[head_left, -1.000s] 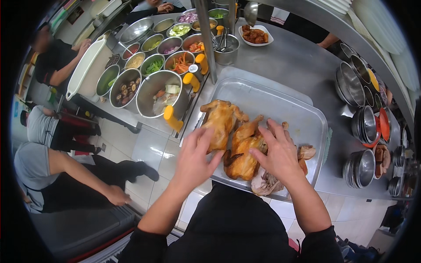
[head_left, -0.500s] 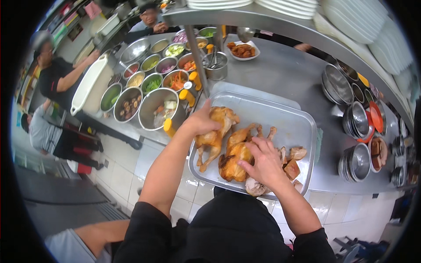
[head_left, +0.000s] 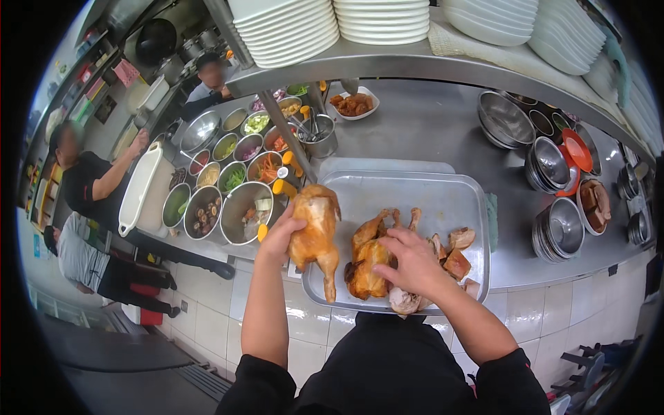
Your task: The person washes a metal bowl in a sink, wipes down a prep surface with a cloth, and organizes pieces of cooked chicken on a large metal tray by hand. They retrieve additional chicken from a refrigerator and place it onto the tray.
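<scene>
My left hand (head_left: 280,238) grips a golden roast chicken (head_left: 316,235) by its side, held up at the left edge of the metal tray (head_left: 443,187) with a leg pointing down. The fingers behind the bird are hidden. A second roast chicken (head_left: 365,266) lies in the middle of the tray. Over its right side rests my right hand (head_left: 411,261), fingers spread and touching the skin, not wrapped round it. Right of that hand lie browned meat pieces (head_left: 457,265); a pale piece of chicken (head_left: 404,301) sits below it at the near rim.
Left of the tray stand steel tubs of cut vegetables (head_left: 235,176) and a large pot (head_left: 245,220). Overhead, a steel shelf (head_left: 387,54) carries stacked white plates (head_left: 384,21). Steel bowls (head_left: 564,228) crowd the right. A co-worker (head_left: 90,166) stands beyond a long white tub (head_left: 140,183).
My left hand has taken hold of the left chicken and raised it off the tray, turning it more upright. My right hand stays on the other bird. The view has shifted slightly.
</scene>
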Demonstrator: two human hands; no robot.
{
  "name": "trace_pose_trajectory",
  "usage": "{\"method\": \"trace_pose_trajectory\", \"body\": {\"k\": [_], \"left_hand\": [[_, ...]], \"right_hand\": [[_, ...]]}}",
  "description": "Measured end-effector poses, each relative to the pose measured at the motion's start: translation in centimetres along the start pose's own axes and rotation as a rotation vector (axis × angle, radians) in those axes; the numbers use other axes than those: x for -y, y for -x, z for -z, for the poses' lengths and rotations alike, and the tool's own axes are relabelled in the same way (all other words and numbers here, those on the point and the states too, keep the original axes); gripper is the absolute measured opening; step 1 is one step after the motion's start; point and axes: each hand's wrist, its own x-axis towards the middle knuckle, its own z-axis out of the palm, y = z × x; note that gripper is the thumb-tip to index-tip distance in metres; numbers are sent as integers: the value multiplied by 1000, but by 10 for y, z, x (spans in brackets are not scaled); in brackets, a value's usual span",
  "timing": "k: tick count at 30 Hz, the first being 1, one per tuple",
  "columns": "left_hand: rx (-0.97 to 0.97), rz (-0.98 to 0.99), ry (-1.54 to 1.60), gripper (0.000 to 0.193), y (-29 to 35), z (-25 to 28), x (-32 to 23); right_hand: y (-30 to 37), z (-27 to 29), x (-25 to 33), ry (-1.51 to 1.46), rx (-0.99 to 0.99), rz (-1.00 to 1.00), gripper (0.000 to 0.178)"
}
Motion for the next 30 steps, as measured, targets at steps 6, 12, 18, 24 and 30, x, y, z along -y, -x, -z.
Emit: {"method": "trace_pose_trajectory", "body": {"k": [6, 12, 18, 24, 30], "left_hand": [[190, -262, 461, 71, 40, -28, 9], [595, -275, 996, 90, 59, -87, -6], [665, -251, 1179, 84, 65, -130, -37], [781, -276, 1242, 84, 85, -141, -56], [753, -302, 1207, 83, 89, -134, -46]], "right_hand": [[5, 16, 20, -143, -106, 40, 49], [8, 30, 41, -312, -153, 98, 45], [13, 43, 39, -301, -208, 56, 40], [17, 52, 37, -307, -228, 20, 39], [19, 32, 19, -252, -242, 66, 38]]}}
